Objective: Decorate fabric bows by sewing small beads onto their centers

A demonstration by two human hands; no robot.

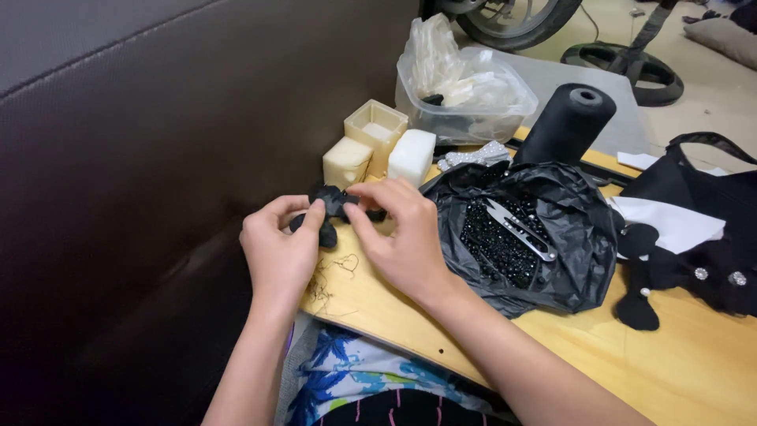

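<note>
— What are the hands doing just left of the frame's centre?

— Both are pinching a small black fabric bow [335, 209]. The left hand [277, 251] is gripping it from the left, its fingers [314, 214] curled shut on the bow's lower part. The right hand [400, 237] is coming in from the right, thumb and forefinger closing on the upper part, the other fingers lying loosely spread above it.

— So where is the bow sitting?

— Between the two hands, held just above the near left corner of the wooden bench [694, 371], not resting flat on it.

— And around it?

— Some loose thread [331, 272] is lying on the bench below the hands. Right of the right hand a black plastic bag [568, 237] is lying open with black beads [493, 241] inside and metal thread snips [519, 229] resting on them. Behind the hands three cream blocks [377, 142] are standing together, with a clear plastic tub [465, 87] of whitish pieces further back and a black thread cone [566, 122] upright beside it. At the right edge black fabric pieces [694, 276] with shiny studs are lying on the bench.

— And the room?

— A dark padded wall [158, 158] is filling the left of the frame. At the top a wheel [520, 20] is standing on a pale floor.
</note>
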